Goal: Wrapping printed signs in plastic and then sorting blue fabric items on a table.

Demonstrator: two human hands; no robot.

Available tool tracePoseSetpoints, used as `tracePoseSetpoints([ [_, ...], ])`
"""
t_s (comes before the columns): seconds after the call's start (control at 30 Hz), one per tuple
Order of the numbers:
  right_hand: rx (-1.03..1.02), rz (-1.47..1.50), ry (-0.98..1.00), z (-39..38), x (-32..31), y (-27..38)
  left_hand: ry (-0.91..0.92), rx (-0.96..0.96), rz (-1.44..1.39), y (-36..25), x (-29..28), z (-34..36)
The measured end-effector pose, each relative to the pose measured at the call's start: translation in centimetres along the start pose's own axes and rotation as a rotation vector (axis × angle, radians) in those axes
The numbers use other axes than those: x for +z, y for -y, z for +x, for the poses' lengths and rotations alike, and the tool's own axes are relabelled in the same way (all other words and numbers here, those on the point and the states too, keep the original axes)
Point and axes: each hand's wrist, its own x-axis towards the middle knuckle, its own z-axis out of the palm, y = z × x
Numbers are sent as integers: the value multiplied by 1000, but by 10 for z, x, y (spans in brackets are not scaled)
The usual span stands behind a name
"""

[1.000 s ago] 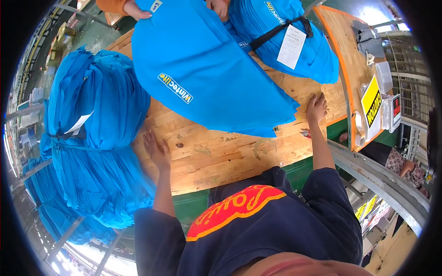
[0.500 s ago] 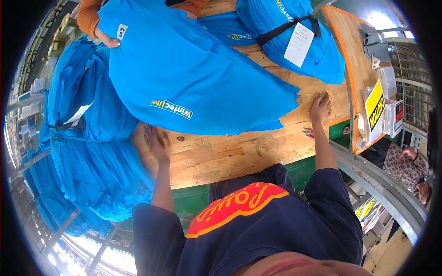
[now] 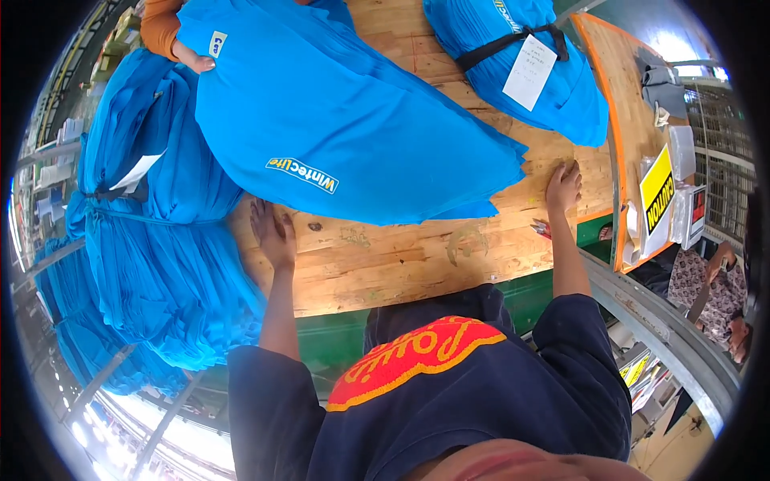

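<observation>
My left hand lies on the wooden table with its fingers spread, close to the near left edge of a blue fabric stack. My right hand rests on the table at the right, fingers loosely bent and holding nothing. A small red-handled tool lies beside my right wrist; its kind is partly hidden. The fabric stack is layered, with a jagged right edge and a small white label. Across the table a co-worker's hand, in an orange sleeve, grips the stack at its label corner.
A blue fabric bundle, tied with a black strap and bearing a white paper, lies at the far right. Large tied blue bundles hang at the left. An orange-edged board with a yellow sign stands right, beside a metal rail.
The blue fabric that lay behind the stack, beside the strapped bundle, has gone from that spot, baring the wood. My hands stay on the table. The view has shifted slightly.
</observation>
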Motion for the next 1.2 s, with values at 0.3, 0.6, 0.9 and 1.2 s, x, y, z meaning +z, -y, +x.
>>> tracePoseSetpoints([
  [0.3, 5, -23, 3, -4, 1, -2, -6, -2, -19, -2, -4, -3],
  [0.6, 6, -12, 9, 0, 3, -3, -31, -26, -12, 3, 2, -7],
  [0.9, -12, 7, -7, 1, 6, -6, -33, -17, -48, 0, 1, -4],
  [1.2, -5, 3, -4, 1, 7, -6, -55, 3, -49, 3, 4, -6],
])
